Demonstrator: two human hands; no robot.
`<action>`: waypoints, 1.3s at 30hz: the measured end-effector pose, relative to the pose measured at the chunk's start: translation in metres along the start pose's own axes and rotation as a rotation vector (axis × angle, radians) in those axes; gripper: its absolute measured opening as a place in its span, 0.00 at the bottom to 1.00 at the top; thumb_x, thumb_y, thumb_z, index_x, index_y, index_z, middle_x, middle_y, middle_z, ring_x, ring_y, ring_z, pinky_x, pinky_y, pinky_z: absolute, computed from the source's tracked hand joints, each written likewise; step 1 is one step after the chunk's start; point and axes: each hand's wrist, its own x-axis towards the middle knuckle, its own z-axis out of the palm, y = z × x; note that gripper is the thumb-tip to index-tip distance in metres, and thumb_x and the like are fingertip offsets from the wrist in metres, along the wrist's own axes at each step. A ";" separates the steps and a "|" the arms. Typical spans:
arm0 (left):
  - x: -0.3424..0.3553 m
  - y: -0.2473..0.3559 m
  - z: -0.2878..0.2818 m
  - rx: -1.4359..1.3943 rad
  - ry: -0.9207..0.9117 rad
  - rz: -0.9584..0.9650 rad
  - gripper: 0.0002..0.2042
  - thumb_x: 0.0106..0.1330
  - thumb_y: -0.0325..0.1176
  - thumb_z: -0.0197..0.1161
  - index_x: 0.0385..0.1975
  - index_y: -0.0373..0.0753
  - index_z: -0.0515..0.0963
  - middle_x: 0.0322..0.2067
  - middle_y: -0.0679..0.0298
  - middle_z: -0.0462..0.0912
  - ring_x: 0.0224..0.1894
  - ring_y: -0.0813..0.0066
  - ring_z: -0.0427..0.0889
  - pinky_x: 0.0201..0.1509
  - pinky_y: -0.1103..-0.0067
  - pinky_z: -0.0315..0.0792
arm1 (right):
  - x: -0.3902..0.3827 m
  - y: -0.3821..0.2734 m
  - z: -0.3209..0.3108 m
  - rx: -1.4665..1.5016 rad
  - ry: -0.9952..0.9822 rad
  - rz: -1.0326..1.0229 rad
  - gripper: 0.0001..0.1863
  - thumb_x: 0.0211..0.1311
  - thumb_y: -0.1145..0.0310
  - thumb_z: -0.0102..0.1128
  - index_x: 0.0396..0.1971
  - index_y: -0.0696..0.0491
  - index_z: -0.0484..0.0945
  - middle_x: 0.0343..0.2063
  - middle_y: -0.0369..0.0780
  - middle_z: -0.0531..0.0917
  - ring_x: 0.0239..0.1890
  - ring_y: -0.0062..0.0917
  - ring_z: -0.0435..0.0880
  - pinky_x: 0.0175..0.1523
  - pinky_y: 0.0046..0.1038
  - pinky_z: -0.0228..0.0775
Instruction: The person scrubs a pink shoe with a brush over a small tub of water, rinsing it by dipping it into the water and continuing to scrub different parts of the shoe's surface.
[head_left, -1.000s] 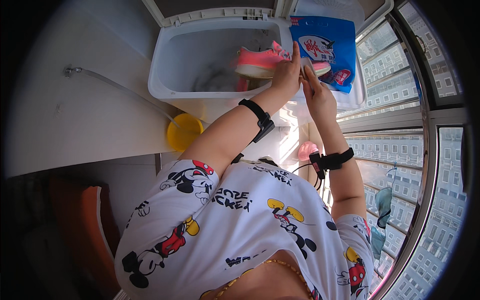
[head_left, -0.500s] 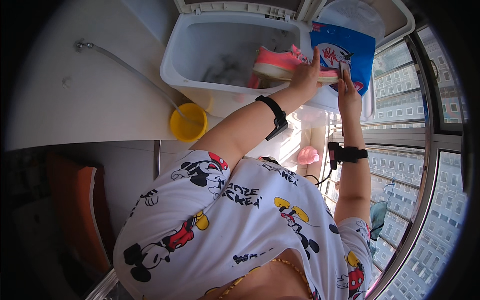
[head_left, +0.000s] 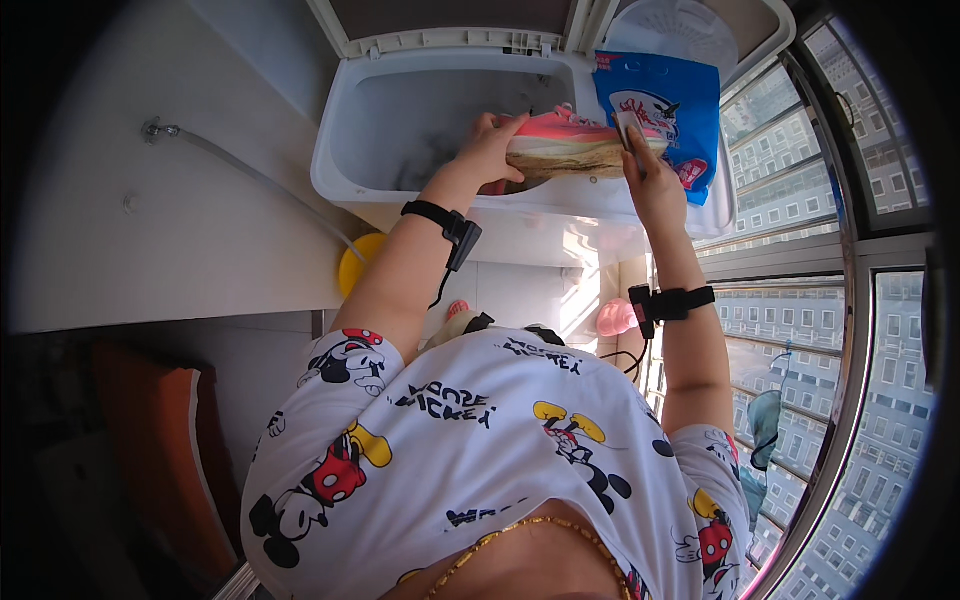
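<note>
A pink shoe (head_left: 580, 152) with a pale, brown-stained sole is held sideways over the near edge of an open washing machine tub (head_left: 350, 130). My left hand (head_left: 488, 155) is closed around its left end. My right hand (head_left: 655, 185) is closed on a small flat whitish tool that looks like a brush (head_left: 628, 128), placed against the shoe's right end. The fingers partly cover this tool, and its bristles cannot be made out. Behind the shoe and right hand stands a blue detergent bag (head_left: 700, 110).
The machine's raised lid (head_left: 450, 18) is at the back. On the left, a hose (head_left: 255, 180) runs from a wall tap (head_left: 160, 130) toward a yellow bucket (head_left: 355, 262). A pink plastic bottle (head_left: 616, 317) is below the machine. Railed windows (head_left: 790, 250) line the right side.
My left hand has shifted from the shoe's middle to its left end. The shoe has tilted so more of its stained sole shows. The brush has moved left in the picture along with my right hand.
</note>
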 end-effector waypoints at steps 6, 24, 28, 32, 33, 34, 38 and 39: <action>-0.003 -0.031 0.028 -0.316 0.074 -0.064 0.49 0.37 0.36 0.80 0.64 0.45 0.59 0.51 0.52 0.75 0.52 0.56 0.75 0.60 0.71 0.67 | 0.009 0.008 0.010 0.044 -0.038 0.023 0.19 0.62 0.58 0.56 0.53 0.40 0.75 0.20 0.46 0.80 0.22 0.42 0.81 0.26 0.40 0.73; 0.022 0.062 0.028 -0.254 0.015 -0.215 0.43 0.39 0.45 0.77 0.58 0.38 0.64 0.57 0.46 0.65 0.58 0.52 0.68 0.62 0.69 0.65 | -0.002 0.005 0.026 -0.033 -0.025 0.057 0.19 0.63 0.58 0.55 0.54 0.41 0.74 0.19 0.49 0.79 0.20 0.43 0.80 0.23 0.40 0.71; 0.034 0.036 0.049 -0.123 -0.065 -0.097 0.42 0.40 0.46 0.76 0.57 0.36 0.66 0.54 0.46 0.69 0.56 0.52 0.70 0.60 0.69 0.67 | -0.016 -0.048 0.027 0.162 -0.121 0.061 0.20 0.64 0.61 0.54 0.56 0.44 0.73 0.23 0.51 0.80 0.27 0.47 0.80 0.31 0.42 0.72; 0.034 0.049 0.043 -0.250 -0.097 -0.138 0.41 0.41 0.47 0.76 0.56 0.36 0.66 0.52 0.47 0.72 0.57 0.50 0.70 0.59 0.67 0.67 | -0.015 -0.044 0.015 0.092 -0.161 0.007 0.20 0.64 0.60 0.55 0.56 0.43 0.73 0.24 0.50 0.81 0.26 0.45 0.81 0.29 0.40 0.72; 0.027 0.074 0.029 -0.133 -0.057 -0.251 0.41 0.40 0.47 0.76 0.55 0.35 0.66 0.52 0.47 0.72 0.57 0.50 0.70 0.59 0.68 0.67 | -0.011 -0.012 0.021 0.082 -0.117 0.082 0.19 0.64 0.60 0.54 0.55 0.43 0.74 0.23 0.49 0.81 0.25 0.45 0.81 0.28 0.40 0.72; 0.022 0.076 0.029 -0.131 -0.058 -0.246 0.41 0.40 0.47 0.76 0.55 0.35 0.66 0.52 0.47 0.72 0.57 0.50 0.70 0.59 0.68 0.67 | -0.007 0.009 0.025 0.081 -0.073 0.138 0.19 0.64 0.60 0.54 0.55 0.43 0.74 0.22 0.48 0.81 0.24 0.44 0.81 0.28 0.40 0.72; 0.026 0.059 0.039 -0.005 -0.052 -0.256 0.40 0.44 0.49 0.73 0.58 0.39 0.66 0.52 0.53 0.74 0.55 0.56 0.72 0.56 0.65 0.67 | -0.021 -0.040 0.034 0.133 -0.052 0.099 0.20 0.62 0.58 0.55 0.54 0.42 0.74 0.22 0.50 0.80 0.23 0.44 0.80 0.27 0.41 0.72; 0.033 0.042 0.045 -0.209 -0.123 -0.260 0.39 0.44 0.47 0.74 0.57 0.37 0.66 0.51 0.50 0.73 0.56 0.54 0.71 0.56 0.67 0.68 | -0.028 -0.065 0.032 0.187 -0.073 0.020 0.20 0.62 0.57 0.56 0.54 0.39 0.75 0.22 0.49 0.79 0.24 0.45 0.80 0.29 0.41 0.73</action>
